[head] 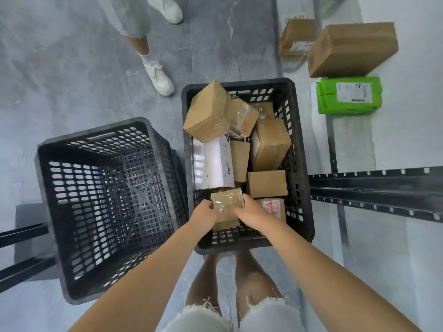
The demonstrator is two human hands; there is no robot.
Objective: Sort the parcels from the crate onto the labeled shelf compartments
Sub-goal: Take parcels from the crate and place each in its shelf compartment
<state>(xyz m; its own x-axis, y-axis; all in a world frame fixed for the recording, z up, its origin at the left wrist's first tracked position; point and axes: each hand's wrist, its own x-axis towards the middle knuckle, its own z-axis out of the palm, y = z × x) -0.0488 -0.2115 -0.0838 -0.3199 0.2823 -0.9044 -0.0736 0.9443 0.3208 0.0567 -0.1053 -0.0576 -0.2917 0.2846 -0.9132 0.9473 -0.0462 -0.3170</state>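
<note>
**Two hands on one small parcel**

Looking down from my head, I see the black crate (298, 164) full of parcels, right by my knees. My left hand (205, 213) and my right hand (251, 212) are both down in the near end of it. They hold one small parcel (226, 202), brown and wrapped in shiny tape. My left fingers curl round its left side and my right fingers curl round its right side, so it is squeezed between my two hands. It sits low in the crate, beside a box with a red sticker (275, 209) and just below a white box (219, 161).

I think the job now is to lift this parcel out. The tape looks slippery, so I should hold on tight. I should bring it straight up, so it does not bump the crate wall or knock the boxes next to it. Then I should turn it over and look for its sticker, because I cannot see any writing on it from here.

The shelf (374, 188) is on my right. A green parcel (348, 95) and a big brown box (352, 49) already sit there. I cannot see the shelf labels. A second black crate (107, 200) stands on my left. Somebody else's white shoe (159, 79) is on the floor ahead, so I should watch out when I turn.
</note>
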